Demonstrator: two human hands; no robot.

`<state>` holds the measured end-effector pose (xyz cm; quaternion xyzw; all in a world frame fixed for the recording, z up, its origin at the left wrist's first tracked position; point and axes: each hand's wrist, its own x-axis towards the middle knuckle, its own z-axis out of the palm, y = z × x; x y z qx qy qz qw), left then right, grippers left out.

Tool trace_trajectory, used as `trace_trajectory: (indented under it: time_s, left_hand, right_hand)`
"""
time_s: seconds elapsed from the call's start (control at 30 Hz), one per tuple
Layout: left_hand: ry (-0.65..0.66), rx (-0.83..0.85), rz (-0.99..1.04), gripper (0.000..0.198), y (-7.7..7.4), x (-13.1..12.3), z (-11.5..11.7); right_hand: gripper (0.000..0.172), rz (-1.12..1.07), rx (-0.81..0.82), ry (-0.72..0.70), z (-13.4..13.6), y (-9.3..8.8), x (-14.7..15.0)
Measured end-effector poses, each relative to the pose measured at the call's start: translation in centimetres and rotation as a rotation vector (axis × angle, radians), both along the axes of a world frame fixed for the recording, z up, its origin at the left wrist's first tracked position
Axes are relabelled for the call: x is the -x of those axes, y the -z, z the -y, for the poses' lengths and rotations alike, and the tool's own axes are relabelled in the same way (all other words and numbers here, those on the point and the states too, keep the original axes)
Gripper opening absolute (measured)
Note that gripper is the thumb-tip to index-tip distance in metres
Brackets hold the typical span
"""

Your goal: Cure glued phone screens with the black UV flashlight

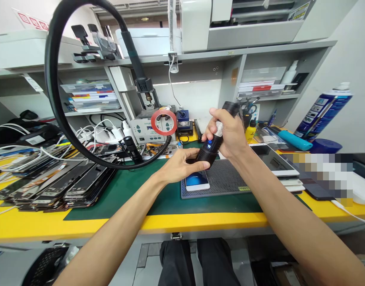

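A smartphone (pixel 198 181) with a white lower edge and a lit screen lies face up on a perforated grey pad (pixel 227 179), towards its left end. A black cylindrical handheld device (pixel 211 150), shaped like a torch and showing a small blue lit display, leans over the upper part of the phone, its lower end hiding that part. The right hand (pixel 230 129) grips the barrel, its fingers curled round it. The left hand (pixel 182 163) steadies the lower end, thumb across the front; whether its fingers also touch the phone, or the device's end meets the glass, cannot be told.

With the tool tilted, a slackening left hand could probably let the end skid and scratch the screen; too much downward push might crack it. The phone looks unclamped, so a sideways nudge could turn it on the pad.

Under the pad is a green mat (pixel 125 194) on the yellow bench (pixel 111 229). Stacked phone screens (pixel 90 180) stand to the left, where a sweeping forearm could topple them. The looping black hose (pixel 49 75) arches above them; a white-framed tablet (pixel 268 159) lies right of the pad.
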<state>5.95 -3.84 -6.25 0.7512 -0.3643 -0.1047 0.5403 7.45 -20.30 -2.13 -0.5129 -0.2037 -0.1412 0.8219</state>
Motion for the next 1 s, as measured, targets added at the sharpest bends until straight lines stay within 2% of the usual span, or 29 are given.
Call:
trace_trajectory:
  time_s: [0.1, 0.27, 0.43, 0.57, 0.63, 0.7, 0.8, 1.0]
  left_hand:
    - [-0.053, -0.047, 0.123, 0.033, 0.0, 0.2, 0.1]
    - [-0.103, -0.113, 0.218, 0.035, 0.0, 0.4, 0.0]
    - [-0.184, -0.184, 0.350, 0.034, 0.2, 0.4, 0.2]
    - [-0.330, -0.205, 0.370, 0.041, 0.8, 0.4, 1.1]
    - [-0.372, -0.166, 0.310, 0.035, 1.1, 0.4, 1.6]
    - [-0.339, -0.092, 0.209, 0.027, 1.4, 0.4, 1.9]
    - [-0.242, 0.015, 0.088, 0.031, 1.4, 0.4, 2.0]
    - [-0.171, 0.072, -0.002, 0.035, 1.1, 0.3, 1.9]
  right_hand:
    - [0.035, 0.013, 0.007, 0.027, -0.3, 0.1, 0.1]
    - [0.030, 0.024, 0.003, 0.070, -0.5, 0.2, 0.3]
    - [0.032, 0.027, -0.026, 0.105, -0.7, 0.3, 0.2]
    - [0.030, 0.039, -0.071, 0.140, -1.7, 0.4, 0.6]
    - [0.030, 0.056, -0.065, 0.120, -2.2, 0.4, 1.0]
    - [0.029, 0.060, -0.048, 0.078, -2.4, 0.2, 1.4]
    - [0.030, 0.040, -0.044, 0.008, -2.3, -0.2, 1.8]
    - [0.029, 0.014, -0.033, -0.049, -2.2, -0.6, 1.8]
